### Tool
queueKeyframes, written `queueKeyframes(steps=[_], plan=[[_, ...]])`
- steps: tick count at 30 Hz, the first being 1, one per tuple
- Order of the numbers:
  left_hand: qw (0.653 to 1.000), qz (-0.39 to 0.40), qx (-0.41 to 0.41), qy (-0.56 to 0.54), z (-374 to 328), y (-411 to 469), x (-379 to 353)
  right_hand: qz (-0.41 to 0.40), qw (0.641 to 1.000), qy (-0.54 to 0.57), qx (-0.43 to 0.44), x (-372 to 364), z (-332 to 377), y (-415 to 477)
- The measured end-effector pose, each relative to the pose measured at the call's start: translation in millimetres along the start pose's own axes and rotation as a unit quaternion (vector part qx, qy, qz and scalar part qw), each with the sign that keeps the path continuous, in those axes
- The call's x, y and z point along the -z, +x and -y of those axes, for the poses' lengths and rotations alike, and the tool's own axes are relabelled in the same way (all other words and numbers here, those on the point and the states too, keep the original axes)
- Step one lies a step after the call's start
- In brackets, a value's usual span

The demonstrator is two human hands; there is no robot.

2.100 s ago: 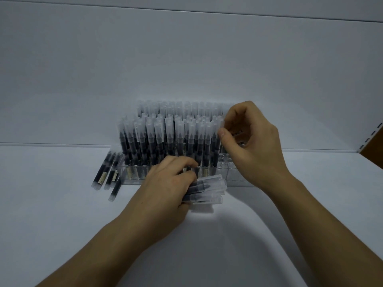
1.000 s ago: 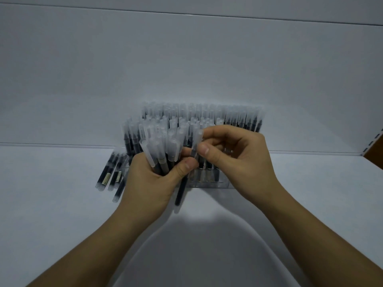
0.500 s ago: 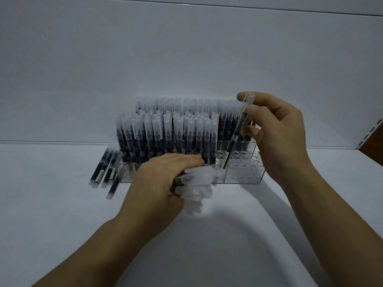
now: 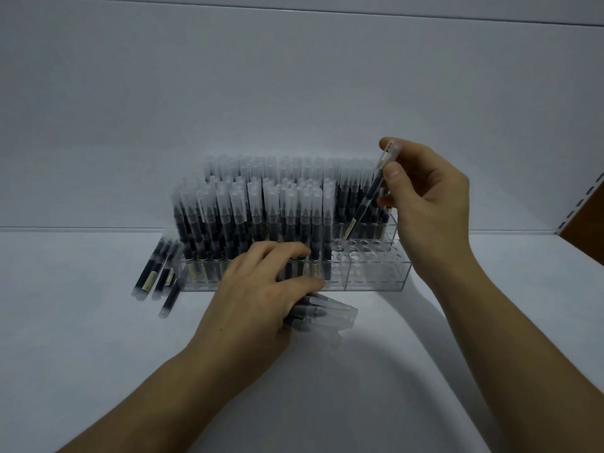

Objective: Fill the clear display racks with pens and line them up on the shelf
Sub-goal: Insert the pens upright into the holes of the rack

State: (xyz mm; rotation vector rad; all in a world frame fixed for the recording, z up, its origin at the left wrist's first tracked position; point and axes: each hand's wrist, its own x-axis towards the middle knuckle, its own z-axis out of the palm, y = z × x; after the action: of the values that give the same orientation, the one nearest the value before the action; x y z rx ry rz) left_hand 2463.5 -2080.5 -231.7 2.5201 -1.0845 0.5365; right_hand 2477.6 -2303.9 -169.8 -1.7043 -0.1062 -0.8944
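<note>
A clear display rack [image 4: 376, 273] sits on the white shelf [image 4: 98, 354], close to the pale back panel [image 4: 294, 76], its long side facing the camera. It is a see-through block with rows of round holes in its top. The left and middle holes are packed with standing pens [image 4: 248, 217]. Each has a dark barrel, a frosted translucent cap pointing up and a small yellowish label low on the barrel. More capped pens rise in rows behind them, though it is not clear whether those stand in the same rack or in a second one. At the right end of the rack several front holes are bare. The right hand [image 4: 431, 204] is raised over that end and pinches a single pen [image 4: 369, 195] near its cap between thumb and forefinger, with the other fingers loosely curled. The pen tilts, cap up and to the right, and its lower tip is down among the holes behind the bare ones; whether it has entered one cannot be told. The left hand [image 4: 258, 289] lies low in front of the rack, fingers curled around a bundle of pens [image 4: 327, 313]. The bundle lies roughly flat, with its frosted caps sticking out to the right just above the shelf. A few loose pens [image 4: 148, 276] lie flat on the shelf against the rack's left end. A slotted shelf upright [image 4: 585, 197] shows at the far right edge.
</note>
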Motion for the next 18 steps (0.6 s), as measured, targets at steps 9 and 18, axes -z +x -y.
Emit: queueKeyframes(steps=[9,18], plan=[[1.000,-0.013,0.024,-0.009,1.0,2.8,-3.2,0.015,1.000,-0.003,0.007,-2.7,-1.2,-1.7],[0.998,-0.055,0.025,-0.022,9.4,2.3,-1.0,0.062,0.997,-0.026,0.033,-12.1,-5.1,-6.7]])
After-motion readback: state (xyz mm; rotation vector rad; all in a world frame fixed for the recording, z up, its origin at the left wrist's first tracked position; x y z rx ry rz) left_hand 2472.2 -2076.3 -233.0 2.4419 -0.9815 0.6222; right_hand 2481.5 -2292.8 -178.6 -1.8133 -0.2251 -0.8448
